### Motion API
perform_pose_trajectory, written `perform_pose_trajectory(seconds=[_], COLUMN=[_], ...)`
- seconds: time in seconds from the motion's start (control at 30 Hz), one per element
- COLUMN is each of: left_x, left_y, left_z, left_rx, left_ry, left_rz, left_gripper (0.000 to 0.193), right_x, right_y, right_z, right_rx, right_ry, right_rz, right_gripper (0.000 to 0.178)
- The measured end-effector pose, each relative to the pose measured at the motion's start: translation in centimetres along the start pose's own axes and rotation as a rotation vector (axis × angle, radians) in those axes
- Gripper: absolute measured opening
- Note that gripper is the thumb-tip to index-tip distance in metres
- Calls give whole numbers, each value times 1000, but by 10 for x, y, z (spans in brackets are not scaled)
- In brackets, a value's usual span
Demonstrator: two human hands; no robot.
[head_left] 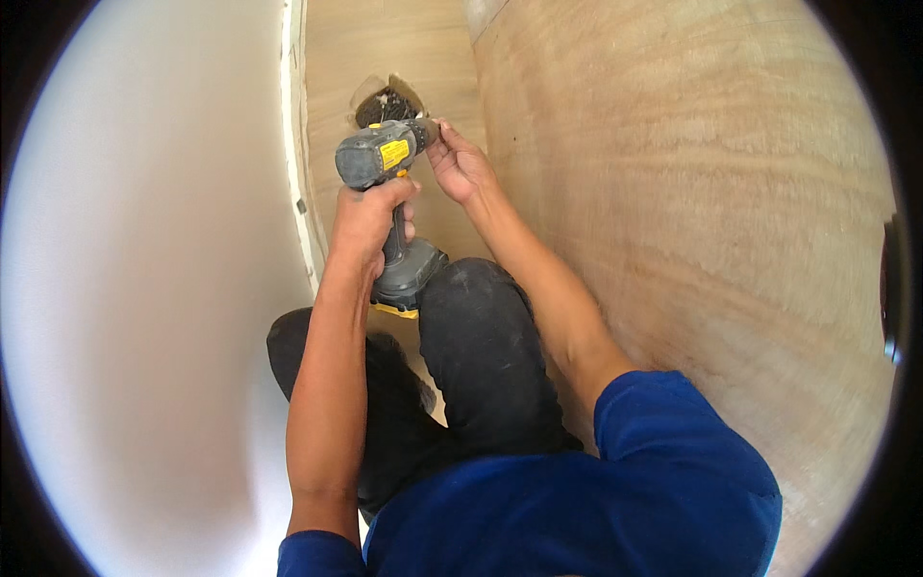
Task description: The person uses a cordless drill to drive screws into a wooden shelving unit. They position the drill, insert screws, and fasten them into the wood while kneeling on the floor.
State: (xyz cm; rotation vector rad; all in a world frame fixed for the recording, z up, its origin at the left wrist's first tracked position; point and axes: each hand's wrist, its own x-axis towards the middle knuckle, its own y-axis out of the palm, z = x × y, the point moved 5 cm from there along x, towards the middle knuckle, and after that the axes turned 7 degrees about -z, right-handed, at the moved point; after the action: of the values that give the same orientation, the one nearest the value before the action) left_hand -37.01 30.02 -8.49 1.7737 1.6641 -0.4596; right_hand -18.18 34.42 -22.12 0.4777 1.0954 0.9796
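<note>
My left hand (370,219) is wrapped round the handle of a grey and yellow cordless drill (363,159). The drill's nose points right, and its wide battery base (409,274) hangs low beside my raised knee. At the front end of the drill, my right hand (461,165) has its fingers pinched together by the chuck (424,132). Whatever those fingertips hold is too small to make out. Just beyond the drill, a torn box of dark screws (386,104) sits on the wooden floor, partly covered by the drill body.
A large plywood panel (673,173) rises close on my right. On my left stands a pale smooth wall (163,240) with a rough white edge strip (291,125). My bent knees (476,308) fill the narrow gap between them. A dark object (892,288) shows at the far right rim.
</note>
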Motion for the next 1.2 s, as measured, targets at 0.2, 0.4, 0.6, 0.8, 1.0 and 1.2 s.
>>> perform_pose_trajectory(seconds=[0.2, 0.4, 0.6, 0.8, 1.0, 1.2], left_x=[-6, 32, 45, 40, 60, 64], left_y=[-2, -12, -10, -12, -18, -13], left_z=[-6, 12, 40, 46, 60, 77], left_rx=[60, -74, -218, -192, -148, -233], left_ry=[6, -176, -393, -423, -548, -410], left_rz=[-37, 118, 202, 263, 346, 309], left_gripper=[18, 22, 24, 29, 32, 33], right_x=[7, 7, -13, -53, -64, -43], right_y=[-18, -17, -27, -35, -50, -53], right_z=[-18, -1, 11, 9, 14, 5], right_rx=[90, 41, 28, 80, -4, 41], right_ry=[128, 17, 12, -93, -127, -89], right_rz=[88, -116, -356, -464, -526, -507], right_gripper=[12, 9, 9, 10, 12, 16])
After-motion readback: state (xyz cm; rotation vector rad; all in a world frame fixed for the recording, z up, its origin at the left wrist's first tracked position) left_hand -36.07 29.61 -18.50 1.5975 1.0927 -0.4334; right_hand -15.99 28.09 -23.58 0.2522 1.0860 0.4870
